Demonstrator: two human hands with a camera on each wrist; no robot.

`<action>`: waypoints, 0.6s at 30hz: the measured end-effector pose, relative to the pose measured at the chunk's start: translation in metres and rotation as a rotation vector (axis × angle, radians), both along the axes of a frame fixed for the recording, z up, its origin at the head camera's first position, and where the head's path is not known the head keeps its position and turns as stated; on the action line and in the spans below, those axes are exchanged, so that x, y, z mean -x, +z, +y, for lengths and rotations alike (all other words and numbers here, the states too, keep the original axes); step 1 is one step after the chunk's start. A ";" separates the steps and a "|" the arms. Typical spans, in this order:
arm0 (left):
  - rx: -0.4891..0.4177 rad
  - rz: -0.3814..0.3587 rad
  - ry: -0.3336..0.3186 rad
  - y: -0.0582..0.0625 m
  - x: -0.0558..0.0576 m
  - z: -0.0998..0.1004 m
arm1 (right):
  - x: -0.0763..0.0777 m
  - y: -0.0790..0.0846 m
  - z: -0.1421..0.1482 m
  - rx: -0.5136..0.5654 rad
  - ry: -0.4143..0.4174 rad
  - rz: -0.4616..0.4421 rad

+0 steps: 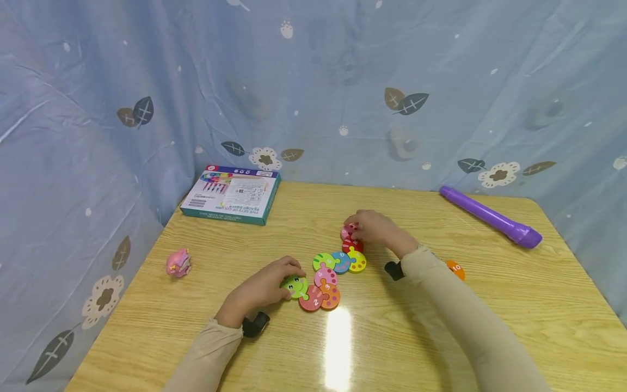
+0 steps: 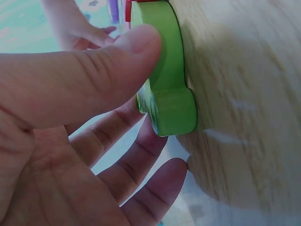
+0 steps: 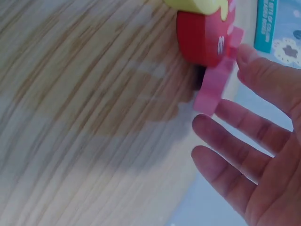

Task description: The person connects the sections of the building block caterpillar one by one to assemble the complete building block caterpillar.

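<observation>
A winding chain of colourful numbered wooden caterpillar puzzle pieces lies flat on the table. At its near left end is the green face piece (image 1: 296, 286), which my left hand (image 1: 262, 283) holds between thumb and fingers. A coral piece (image 1: 310, 299) marked 2 adjoins it. Up at the far end, my right hand (image 1: 374, 227) pinches a pink puzzle piece (image 3: 212, 89) by its edges. This pink piece sits tilted against the red piece (image 3: 200, 40); whether their joint is fully seated I cannot tell. The yellow piece (image 1: 357, 261) follows the red one.
An orange piece (image 1: 455, 269) marked 10 lies apart, partly behind the right sleeve. A flat boxed set (image 1: 230, 194) rests at the back left, a small pink toy (image 1: 178, 263) at the left edge. A purple microphone-shaped toy (image 1: 490, 216) lies at the back right, before a blue curtain (image 1: 333, 92).
</observation>
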State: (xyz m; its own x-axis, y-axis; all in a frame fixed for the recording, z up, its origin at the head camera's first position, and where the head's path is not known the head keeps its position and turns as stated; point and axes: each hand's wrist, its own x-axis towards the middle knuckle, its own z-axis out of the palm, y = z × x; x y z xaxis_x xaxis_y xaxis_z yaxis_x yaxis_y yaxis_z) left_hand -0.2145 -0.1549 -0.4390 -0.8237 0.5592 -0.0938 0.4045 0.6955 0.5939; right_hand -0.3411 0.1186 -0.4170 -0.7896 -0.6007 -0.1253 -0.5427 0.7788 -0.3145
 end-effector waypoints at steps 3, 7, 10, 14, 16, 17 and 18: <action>0.008 0.003 0.004 0.000 0.000 0.000 | -0.004 0.004 0.007 0.024 0.001 0.031; 0.018 0.006 0.010 0.000 -0.001 0.000 | -0.008 0.002 0.014 0.032 0.046 0.053; 0.015 0.002 0.013 0.000 -0.001 0.000 | -0.011 -0.003 0.016 0.039 0.060 0.065; 0.004 -0.003 0.011 0.001 -0.001 0.001 | -0.014 -0.007 0.014 0.061 0.019 0.100; 0.001 -0.002 0.009 0.001 -0.001 0.001 | -0.015 -0.008 0.013 0.054 -0.005 0.119; 0.001 -0.003 0.009 0.001 -0.001 0.002 | -0.015 -0.008 0.013 0.044 -0.010 0.125; -0.001 -0.004 0.007 0.001 -0.001 0.002 | -0.016 -0.009 0.012 0.038 -0.009 0.130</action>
